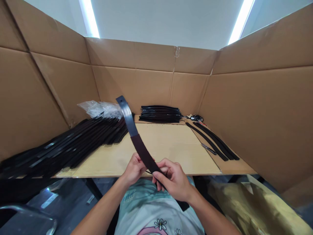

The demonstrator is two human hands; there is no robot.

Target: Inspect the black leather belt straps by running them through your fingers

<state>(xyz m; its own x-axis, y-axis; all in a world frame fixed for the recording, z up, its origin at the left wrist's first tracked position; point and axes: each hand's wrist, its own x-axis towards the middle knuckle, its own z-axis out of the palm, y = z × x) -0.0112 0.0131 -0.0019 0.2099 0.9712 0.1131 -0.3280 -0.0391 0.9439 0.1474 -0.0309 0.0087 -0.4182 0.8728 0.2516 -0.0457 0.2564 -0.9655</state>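
A long curved strip (144, 150) slants up and away from my body over the front of the table. Its far part is glossy black with a small hole near the tip; the nearer part is matt dark brown, like a cover or sleeve. My right hand (176, 181) wraps round the lower part, thumb on top. The fingers of my left hand (135, 168) are closed against its left edge, partly hidden behind it. A short thin dark piece shows between my hands; what it is I cannot make out. The strip's near end sticks out below my right hand.
On the left lies a large pile of black strips (73, 143), with clear plastic bags (100, 108) behind. A stack of black strips (160, 114) stands at the back. Several dark strips (215, 140) and scissors (208, 148) lie right. Cardboard walls (137, 83) surround the table (168, 140).
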